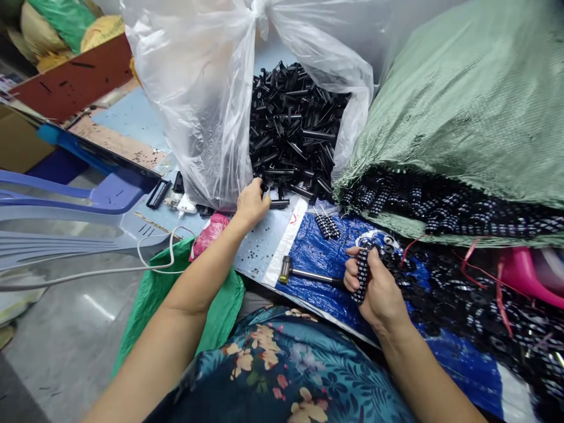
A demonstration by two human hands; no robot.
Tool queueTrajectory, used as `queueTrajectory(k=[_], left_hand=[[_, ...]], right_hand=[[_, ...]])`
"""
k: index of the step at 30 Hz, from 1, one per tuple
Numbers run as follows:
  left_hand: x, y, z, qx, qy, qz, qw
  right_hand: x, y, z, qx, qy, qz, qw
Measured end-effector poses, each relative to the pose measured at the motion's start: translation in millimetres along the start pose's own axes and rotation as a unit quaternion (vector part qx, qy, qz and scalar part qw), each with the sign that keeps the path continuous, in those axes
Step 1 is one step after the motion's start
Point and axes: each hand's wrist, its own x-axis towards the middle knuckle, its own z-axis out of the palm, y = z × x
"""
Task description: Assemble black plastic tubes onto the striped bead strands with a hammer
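My right hand [381, 288] is closed around a short stack of black number wheels [362, 275] marked with white digits, held upright over a blue plastic sheet [308, 247]. At the lower edge of a heap of black plastic parts [295, 129], my left hand [253, 202] has its fingers curled; what they grip, if anything, is hidden. The heap spills from the opening of a clear plastic bag [207, 117]. Two more number-wheel stacks [326, 225] on thin metal pins lie between my hands. A small hammer [312, 276] rests on the sheet, its head to the left.
On the right, a pale green woven sack [467, 111] holds many number-wheel stacks. Loose black wheels [458, 288] and red strips cover the sheet below it, beside a pink container [529, 273]. A purple-blue plastic chair [88, 211], white cable [110, 275] and green bag [154, 311] are at left.
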Motion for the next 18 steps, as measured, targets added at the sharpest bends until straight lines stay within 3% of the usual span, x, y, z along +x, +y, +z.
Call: queueTrajectory(k=[5, 10, 12, 15, 18], left_hand=[[-9, 0, 8.2, 0.089, -0.045, 0.089, 0.991], [4, 1, 11.9, 0.093, -0.119, 0.106, 0.983], [1, 3, 7.0, 0.088, -0.123, 0.11, 0.982], [-23, 11, -5.1, 0.042, -0.09, 0.113, 0.989], [-60, 31, -14.8, -0.074, -0.104, 0.165, 0.978]], right_hand=[[-4, 0, -5, -0.021, -0.003, -0.02, 1.0], [-1, 2, -1, -0.005, -0.02, -0.018, 1.0], [-1, 3, -2, 0.007, -0.011, -0.01, 1.0], [-2, 3, -9, -0.018, 0.007, -0.032, 0.999], [-1, -1, -11, -0.122, -0.017, -0.116, 0.986]])
